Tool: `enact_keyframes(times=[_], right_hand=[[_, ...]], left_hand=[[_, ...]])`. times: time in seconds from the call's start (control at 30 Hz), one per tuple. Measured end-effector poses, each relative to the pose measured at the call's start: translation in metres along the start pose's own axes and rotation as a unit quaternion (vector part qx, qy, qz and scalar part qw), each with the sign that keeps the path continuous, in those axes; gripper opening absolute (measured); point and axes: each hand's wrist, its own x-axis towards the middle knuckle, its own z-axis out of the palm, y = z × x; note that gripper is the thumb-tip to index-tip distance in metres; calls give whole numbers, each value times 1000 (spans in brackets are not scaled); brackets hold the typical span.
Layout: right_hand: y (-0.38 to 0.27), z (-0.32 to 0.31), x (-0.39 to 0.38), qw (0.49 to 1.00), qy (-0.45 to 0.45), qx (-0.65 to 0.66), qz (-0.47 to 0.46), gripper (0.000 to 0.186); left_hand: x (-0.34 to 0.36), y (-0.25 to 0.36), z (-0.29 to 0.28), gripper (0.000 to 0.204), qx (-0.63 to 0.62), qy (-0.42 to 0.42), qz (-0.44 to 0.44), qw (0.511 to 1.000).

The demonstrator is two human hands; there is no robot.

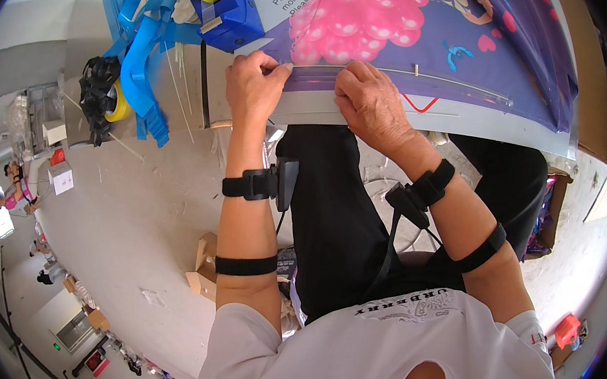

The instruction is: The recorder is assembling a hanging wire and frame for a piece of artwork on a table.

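A purple printed plastic sheet [469,59] with pink balloon shapes lies over the work table, a pale band along its near edge. A thin clear-white rod [460,83] runs crosswise on it. My left hand [255,82] is closed at the sheet's left near part, thumb and forefinger close together by the rod's line. To its right, my right hand [370,101] bends its fingers down onto the same line. What exactly either hand grips is hidden under the fingers. A blue tape dispenser [229,18] with a yellow roll sits just beyond my left hand.
Blue strips [139,71], a black bundle [97,96] and thin white sticks lie at the table's left. Cardboard [591,86] borders the right. Below are my black-trousered legs, an open carton [204,275] and floor scraps. Another person [14,198] in pink is far left.
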Motion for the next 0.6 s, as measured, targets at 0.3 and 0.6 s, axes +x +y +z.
enact_keyframes(times=[0.3, 0.6], right_hand=[[0, 1, 1, 1000, -3, 2, 3, 10], [-1, 2, 1, 1000, 9, 14, 8, 14]], left_hand=[[-1, 4, 1, 9, -103, -5, -9, 995], [-5, -2, 4, 7, -24, 118, 146, 982]])
